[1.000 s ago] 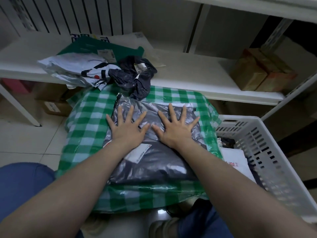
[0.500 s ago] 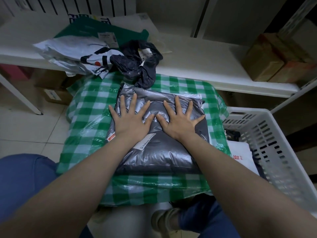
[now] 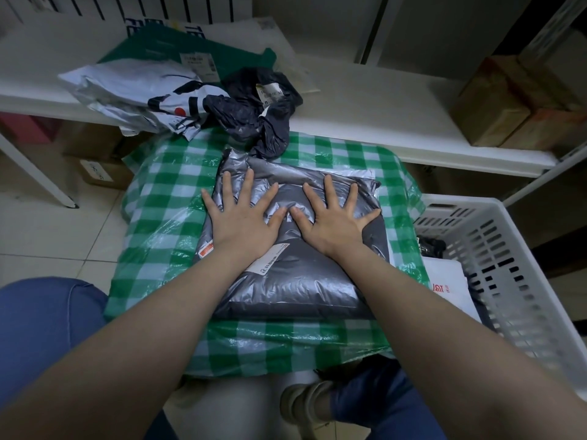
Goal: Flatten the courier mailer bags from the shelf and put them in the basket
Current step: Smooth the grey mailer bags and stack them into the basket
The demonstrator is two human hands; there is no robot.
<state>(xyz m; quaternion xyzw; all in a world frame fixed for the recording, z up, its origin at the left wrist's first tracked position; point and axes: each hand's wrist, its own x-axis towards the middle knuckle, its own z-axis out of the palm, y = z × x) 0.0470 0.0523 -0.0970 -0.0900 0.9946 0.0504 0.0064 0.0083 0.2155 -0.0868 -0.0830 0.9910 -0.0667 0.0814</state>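
Observation:
A grey courier mailer bag (image 3: 295, 277) lies flat on a stool covered in green-and-white checked plastic (image 3: 152, 230). My left hand (image 3: 241, 214) and my right hand (image 3: 333, 217) press down on the bag's upper half side by side, palms flat and fingers spread. On the white shelf (image 3: 381, 122) behind lie a crumpled dark mailer bag (image 3: 254, 115), a white mailer bag (image 3: 133, 90) and a green one (image 3: 190, 49). A white slatted basket (image 3: 495, 268) stands at the right with a white mailer (image 3: 448, 284) inside it.
Brown cardboard boxes (image 3: 508, 103) sit on the shelf at the right. A cardboard box (image 3: 101, 173) stands on the tiled floor under the shelf, beside a white shelf leg (image 3: 38, 176). My knees in blue trousers (image 3: 47, 328) are at the bottom.
Both hands have stayed flat on the grey bag, sliding slightly up it and a little apart. The camera has tilted down and moved closer.

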